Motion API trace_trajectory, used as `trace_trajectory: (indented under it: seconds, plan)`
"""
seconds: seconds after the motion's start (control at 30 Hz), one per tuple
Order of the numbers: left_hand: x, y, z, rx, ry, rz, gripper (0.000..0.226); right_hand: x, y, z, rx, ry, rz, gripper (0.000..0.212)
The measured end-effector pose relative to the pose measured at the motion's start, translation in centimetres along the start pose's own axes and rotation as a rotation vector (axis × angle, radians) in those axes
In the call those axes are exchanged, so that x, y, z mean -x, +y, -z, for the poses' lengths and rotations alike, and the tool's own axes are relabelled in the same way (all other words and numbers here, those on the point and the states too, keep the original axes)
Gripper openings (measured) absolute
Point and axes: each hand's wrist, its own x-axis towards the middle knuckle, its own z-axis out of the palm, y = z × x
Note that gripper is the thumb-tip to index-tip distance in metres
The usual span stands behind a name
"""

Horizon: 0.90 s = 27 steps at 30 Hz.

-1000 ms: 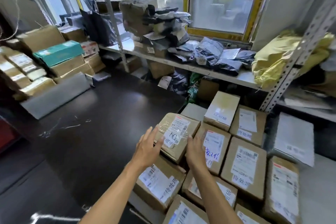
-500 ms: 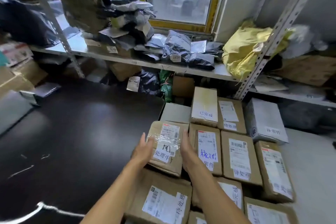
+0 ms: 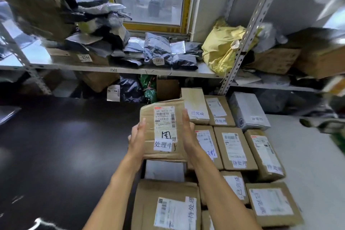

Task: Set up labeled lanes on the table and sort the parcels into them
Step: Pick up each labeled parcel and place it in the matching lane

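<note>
A brown cardboard parcel (image 3: 162,117) with a shipping label and a white handwritten sticker is lifted above the pile. My left hand (image 3: 137,139) presses its left side and my right hand (image 3: 188,132) presses its right side, fingers straight along the edges. Under it lies a white parcel (image 3: 164,171). Several more labeled cardboard parcels (image 3: 235,147) lie packed side by side to the right and toward me. The dark table (image 3: 56,145) stretches to the left.
A metal shelf (image 3: 130,70) at the back carries dark mailer bags (image 3: 158,50), boxes and a yellow sack (image 3: 220,48). A grey box (image 3: 246,110) sits behind the pile. A pale surface (image 3: 308,155) lies to the right.
My hands closed in on both sides of the parcel and raised it off the pile, uncovering a white parcel. The view swung to the right.
</note>
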Motion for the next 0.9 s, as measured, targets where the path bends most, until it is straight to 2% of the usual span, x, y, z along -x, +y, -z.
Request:
trace_trajectory:
  seconds: [0.07,0.13,0.2,0.27,0.43,0.53,0.63,0.7,0.8,0.9]
  plan:
    - [0.2,1.1,-0.2,0.024,-0.064,-0.039,0.089,0.7,-0.8,1.0,-0.073,-0.028,0.061,0.098]
    - [0.6,1.8,-0.8,0.015,-0.138,-0.07,0.089,1.5,-1.1,1.6,-0.114,-0.034,0.107,0.084]
    - [1.3,2.3,-1.9,-0.027,-0.239,-0.084,0.084,2.0,-0.3,2.7,-0.141,-0.041,0.136,0.091]
    - [2.6,2.8,-3.5,-0.068,-0.333,-0.064,0.083,3.4,0.6,4.4,-0.176,-0.02,0.165,0.087]
    - [7.3,3.1,-8.9,-0.103,-0.44,-0.015,0.07,6.9,2.9,10.5,-0.356,0.046,0.17,0.087]
    - [10.9,3.1,-13.3,-0.143,-0.529,-0.058,0.063,9.4,4.6,15.0,-0.419,0.171,0.197,0.081]
    - [14.9,2.3,-17.8,-0.168,-0.622,-0.08,0.064,12.3,6.5,20.1,-0.425,0.235,0.229,0.097]
    - [18.0,1.2,-21.1,-0.166,-0.674,-0.074,0.069,14.8,8.3,23.8,-0.436,0.249,0.24,0.098]
    - [23.3,-1.0,-26.3,-0.171,-0.723,-0.075,0.056,19.1,11.4,29.7,-0.454,0.335,0.234,0.097]
    - [29.0,-3.6,-31.3,-0.191,-0.852,-0.058,0.05,24.0,14.7,35.3,-0.509,0.48,0.219,0.091]
